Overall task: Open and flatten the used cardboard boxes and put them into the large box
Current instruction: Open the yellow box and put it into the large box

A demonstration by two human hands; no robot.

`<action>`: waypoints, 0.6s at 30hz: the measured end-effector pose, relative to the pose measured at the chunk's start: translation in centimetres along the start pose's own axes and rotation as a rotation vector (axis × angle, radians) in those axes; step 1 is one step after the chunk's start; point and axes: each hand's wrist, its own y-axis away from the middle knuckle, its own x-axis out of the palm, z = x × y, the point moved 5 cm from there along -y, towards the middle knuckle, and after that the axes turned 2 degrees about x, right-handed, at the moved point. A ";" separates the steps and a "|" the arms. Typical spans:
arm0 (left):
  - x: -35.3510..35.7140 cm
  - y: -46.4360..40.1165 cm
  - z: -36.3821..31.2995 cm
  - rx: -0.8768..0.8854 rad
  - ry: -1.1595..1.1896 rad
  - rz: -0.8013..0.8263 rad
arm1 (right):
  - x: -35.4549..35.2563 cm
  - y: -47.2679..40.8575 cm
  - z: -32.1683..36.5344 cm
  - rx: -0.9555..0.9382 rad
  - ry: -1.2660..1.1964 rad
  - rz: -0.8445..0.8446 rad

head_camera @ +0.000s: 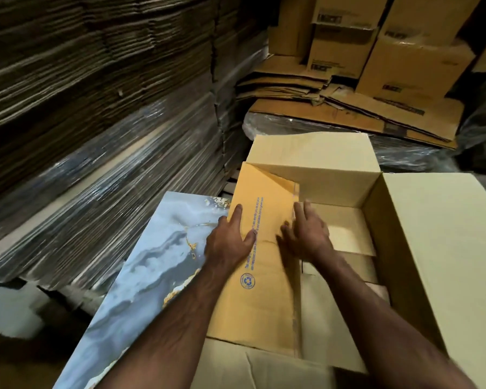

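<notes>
1. My left hand (230, 242) lies flat, fingers spread, pressing the flattened orange-brown cardboard box with blue print (264, 276).
2. My right hand (305, 234), blurred, seems loosely spread on that sheet's right edge.
3. Under my palms the sheet leans against the left wall of the large pale open-topped cardboard box (438, 248), not yet lying flat.
4. I judge this one nearly stowed; paler flat pieces already lie below my right hand.

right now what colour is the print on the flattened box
Blue, on the flattened box under both hands; the head view shows it.
</notes>
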 end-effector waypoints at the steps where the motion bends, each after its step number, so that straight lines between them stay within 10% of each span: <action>1: 0.0 0.1 0.0 0.003 0.019 0.001 | 1.3 2.4 -0.2 0.025 -0.024 0.020; 18: -2.1 7.7 1.1 0.066 0.520 -0.146 | -1.5 19.7 2.0 0.386 -0.958 -0.072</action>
